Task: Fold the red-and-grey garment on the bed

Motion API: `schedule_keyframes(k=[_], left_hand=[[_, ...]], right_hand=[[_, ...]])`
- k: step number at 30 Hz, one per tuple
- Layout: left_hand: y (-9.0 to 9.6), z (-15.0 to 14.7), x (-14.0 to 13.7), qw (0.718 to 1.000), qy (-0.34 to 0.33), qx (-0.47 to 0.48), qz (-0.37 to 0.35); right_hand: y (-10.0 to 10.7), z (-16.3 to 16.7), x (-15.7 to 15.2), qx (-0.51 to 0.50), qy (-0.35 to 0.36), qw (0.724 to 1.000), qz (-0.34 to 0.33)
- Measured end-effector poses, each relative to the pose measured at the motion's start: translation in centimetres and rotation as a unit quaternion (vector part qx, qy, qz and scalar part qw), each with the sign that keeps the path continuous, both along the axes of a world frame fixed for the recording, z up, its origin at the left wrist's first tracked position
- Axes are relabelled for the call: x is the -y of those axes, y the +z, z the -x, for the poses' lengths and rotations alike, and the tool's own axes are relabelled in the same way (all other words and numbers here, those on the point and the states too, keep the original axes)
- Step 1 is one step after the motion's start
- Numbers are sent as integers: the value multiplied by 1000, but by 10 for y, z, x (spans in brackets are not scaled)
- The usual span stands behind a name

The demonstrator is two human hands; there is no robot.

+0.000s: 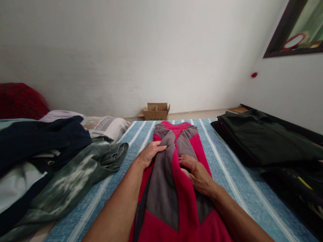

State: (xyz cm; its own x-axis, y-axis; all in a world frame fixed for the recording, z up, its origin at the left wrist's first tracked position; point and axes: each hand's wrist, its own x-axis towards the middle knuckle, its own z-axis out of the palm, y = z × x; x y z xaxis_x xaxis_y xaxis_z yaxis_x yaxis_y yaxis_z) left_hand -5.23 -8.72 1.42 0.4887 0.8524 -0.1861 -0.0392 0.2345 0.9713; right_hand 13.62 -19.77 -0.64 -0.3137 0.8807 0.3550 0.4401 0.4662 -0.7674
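Note:
A red and grey jacket (161,188) lies lengthwise in front of me, its red collar at the far end and its sleeves folded inward over the body. My left hand (150,154) grips the grey sleeve on the left side, with the thumb on top of the cloth. On the right, my right hand (195,172) has its fingers curled at the red and grey fabric near the middle; part of its grasp is hidden. Beneath the jacket is a blue cover with white stripes (222,168).
Loose clothes, among them a dark navy garment (50,137) and grey-green trousers (83,174), lie heaped at the left. Folded dark clothes (267,137) are stacked at the right. An open cardboard box (155,113) stands beyond the far edge, by the white wall (156,57).

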Motion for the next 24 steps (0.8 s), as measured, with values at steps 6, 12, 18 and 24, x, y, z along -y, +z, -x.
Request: schedule_keyframes(k=[6,12,18,24], left_hand=[[-4,0,-3,1000,-3,7,10],[-3,0,-3,1000,-2,9,17],[-1,-1,-1,1000,7,5,9],[-3,0,-2,1000,8,14,12]], right_hand=[[-3,1,-2,246,10,969,-29],[-1,4,1,334,35,942,16],[-2,4,1,332,26,943,7],[-8,4,-5,337,2,941,2]])
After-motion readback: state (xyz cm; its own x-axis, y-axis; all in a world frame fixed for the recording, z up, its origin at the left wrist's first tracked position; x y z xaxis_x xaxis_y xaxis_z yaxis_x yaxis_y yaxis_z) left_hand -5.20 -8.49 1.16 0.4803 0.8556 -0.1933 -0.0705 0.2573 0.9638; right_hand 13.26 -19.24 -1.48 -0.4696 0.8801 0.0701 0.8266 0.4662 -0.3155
